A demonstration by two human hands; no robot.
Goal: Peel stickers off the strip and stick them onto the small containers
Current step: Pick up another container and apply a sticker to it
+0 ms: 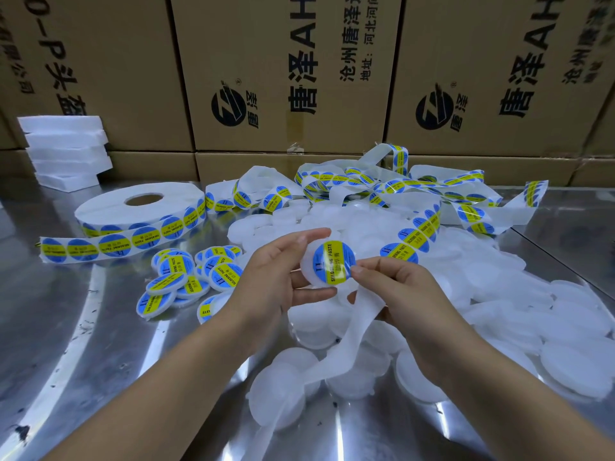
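Observation:
My left hand (279, 274) holds a small round white container (309, 272) by its rim, thumb above and fingers below. A blue and yellow round sticker (333, 262) lies on its face. My right hand (396, 287) touches the sticker's right edge with its fingertip and grips the white backing strip (359, 314), which hangs down toward me. The strip with stickers (422, 227) runs up and away to the right. A pile of labelled containers (189, 277) lies to the left.
A large sticker roll (139, 207) lies at the left on the metal table (83, 344). Several plain white containers (499, 311) are heaped at centre and right. Loose strip tangles at the back. Cardboard boxes (283, 78) wall the far side; white foam blocks (66, 151) are stacked back left.

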